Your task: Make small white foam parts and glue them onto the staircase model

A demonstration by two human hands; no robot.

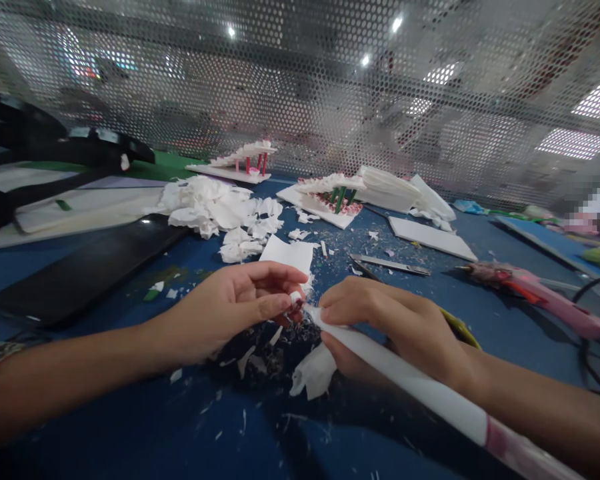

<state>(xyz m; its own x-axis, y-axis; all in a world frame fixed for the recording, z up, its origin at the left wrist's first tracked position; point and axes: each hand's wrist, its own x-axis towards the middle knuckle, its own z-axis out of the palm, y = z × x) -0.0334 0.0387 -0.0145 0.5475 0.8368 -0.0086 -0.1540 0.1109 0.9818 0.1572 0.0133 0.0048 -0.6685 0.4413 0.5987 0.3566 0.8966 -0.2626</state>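
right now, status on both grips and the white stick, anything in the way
Left grip pinching small white piece. Right grip on white stick, tip close to that piece. White scraps below, craft knife just beyond.

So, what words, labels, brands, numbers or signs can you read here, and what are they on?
None that I can read.
White tube in the right hand: no legible text.
Black slab: no legible text.
Pink glue gun and metal knife: any markings are too small or blurred.
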